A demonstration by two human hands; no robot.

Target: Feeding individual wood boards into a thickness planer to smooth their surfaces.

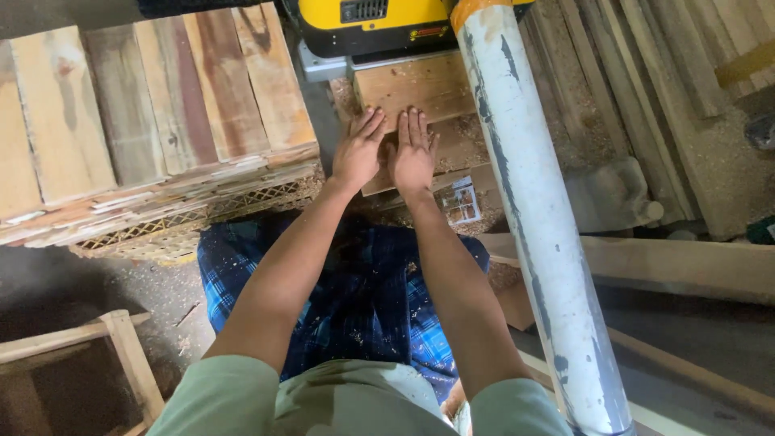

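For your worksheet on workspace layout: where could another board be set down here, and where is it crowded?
Free: the flat top of the stacked boards left of the left hand. Crowded: the board under both hands, hemmed by the yellow machine and white pipe beside the right hand.

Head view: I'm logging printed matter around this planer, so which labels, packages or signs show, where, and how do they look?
Label strip: on the yellow and black machine's front, above the board; small, dark, oblong.
Printed paper: lying by the board's near end, just right of the right hand; small, pale rectangle with brownish picture panels, dusted with sawdust.
No screens or signs show.
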